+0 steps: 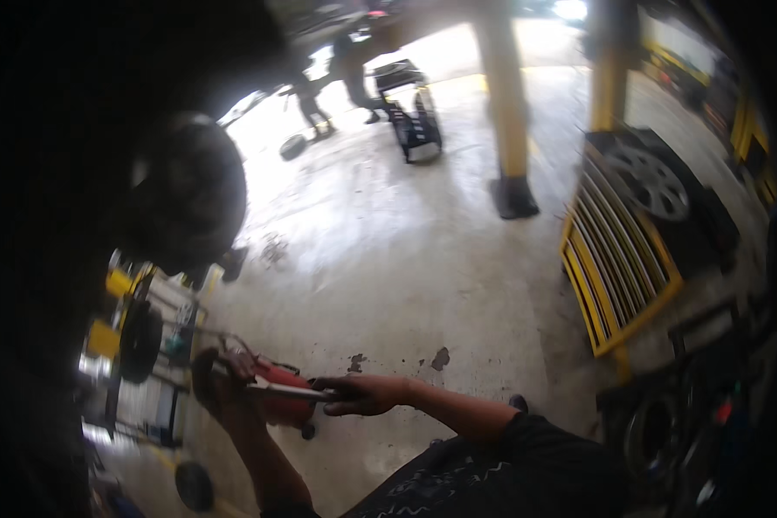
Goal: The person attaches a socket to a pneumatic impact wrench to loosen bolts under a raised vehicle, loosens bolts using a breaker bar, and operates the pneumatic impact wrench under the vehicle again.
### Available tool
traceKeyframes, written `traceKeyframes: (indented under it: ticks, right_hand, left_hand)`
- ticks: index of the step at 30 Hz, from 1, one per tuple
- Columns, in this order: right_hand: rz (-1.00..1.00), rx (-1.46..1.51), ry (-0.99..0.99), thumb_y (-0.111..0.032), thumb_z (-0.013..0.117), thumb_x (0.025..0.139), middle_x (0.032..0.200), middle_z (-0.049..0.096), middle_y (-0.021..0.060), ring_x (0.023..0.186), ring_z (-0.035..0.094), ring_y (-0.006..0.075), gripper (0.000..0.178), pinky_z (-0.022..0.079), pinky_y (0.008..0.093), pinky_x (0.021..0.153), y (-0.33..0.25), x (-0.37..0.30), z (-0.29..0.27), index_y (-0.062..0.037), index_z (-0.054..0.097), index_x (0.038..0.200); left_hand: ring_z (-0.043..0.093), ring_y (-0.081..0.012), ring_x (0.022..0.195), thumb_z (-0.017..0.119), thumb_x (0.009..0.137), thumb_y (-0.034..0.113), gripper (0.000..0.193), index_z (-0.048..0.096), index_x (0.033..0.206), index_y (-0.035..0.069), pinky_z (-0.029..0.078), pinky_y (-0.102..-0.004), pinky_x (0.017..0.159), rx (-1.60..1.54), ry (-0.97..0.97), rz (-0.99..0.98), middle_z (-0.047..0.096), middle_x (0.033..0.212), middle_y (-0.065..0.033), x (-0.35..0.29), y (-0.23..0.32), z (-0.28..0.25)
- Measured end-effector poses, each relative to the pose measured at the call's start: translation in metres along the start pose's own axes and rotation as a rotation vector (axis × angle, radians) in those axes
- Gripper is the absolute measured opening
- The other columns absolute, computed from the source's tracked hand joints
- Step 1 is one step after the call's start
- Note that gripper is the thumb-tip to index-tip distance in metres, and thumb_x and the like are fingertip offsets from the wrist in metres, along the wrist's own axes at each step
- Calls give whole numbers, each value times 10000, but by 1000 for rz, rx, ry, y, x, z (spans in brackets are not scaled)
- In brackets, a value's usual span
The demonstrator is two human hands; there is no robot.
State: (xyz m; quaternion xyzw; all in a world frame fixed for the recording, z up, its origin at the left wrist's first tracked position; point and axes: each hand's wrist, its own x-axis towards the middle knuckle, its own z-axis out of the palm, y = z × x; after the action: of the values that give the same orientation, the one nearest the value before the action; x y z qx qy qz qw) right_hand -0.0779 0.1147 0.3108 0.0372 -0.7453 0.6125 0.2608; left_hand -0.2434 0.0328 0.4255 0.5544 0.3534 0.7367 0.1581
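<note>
My left hand (226,384), dark and partly in shadow, is closed around the left end of a long thin silver tool (289,391). My right hand (367,394) grips the tool's other end, so it spans the gap between both hands, nearly level. Blur hides its exact kind. Below and behind it stands a red rounded piece of equipment (280,375) on the floor, partly covered by the tool and my hands. Up and to the left of my hands, a dark wheel (190,190) hangs in shadow beneath a raised vehicle.
A yellow tool chest (617,250) with many drawers stands at the right, a wheel rim (652,181) on top. A yellow lift post (502,104) rises ahead. Farther off are a black cart (410,112) and people's legs (310,108). A frame rack (151,380) stands left.
</note>
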Motion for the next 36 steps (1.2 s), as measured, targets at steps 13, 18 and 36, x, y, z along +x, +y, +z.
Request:
traceKeyframes:
  ticks: [13,18,36]
  right_hand:
    - [72,-233,922,-285,516,956,587,457,99,519,380,162,319,356,350,514,12,-173,92,12,520,840]
    - [201,-266,1082,-284,505,954,648,518,162,584,522,250,283,397,374,568,-30,-218,118,-4,501,916]
    - [344,-339,1112,-304,546,908,723,613,160,637,537,299,279,440,363,640,-103,-379,127,-43,643,897]
  left_hand:
    - [532,-173,656,442,946,249,236,495,887,27,437,-235,508,83,-512,-415,517,709,-79,-144,-45,127]
    - [504,-142,643,480,944,251,188,476,906,67,416,-209,499,-68,-653,-707,477,691,-39,-175,1,179]
    - [444,-138,676,391,978,296,329,531,850,27,372,-272,615,44,-984,-640,510,756,-43,-286,26,281]
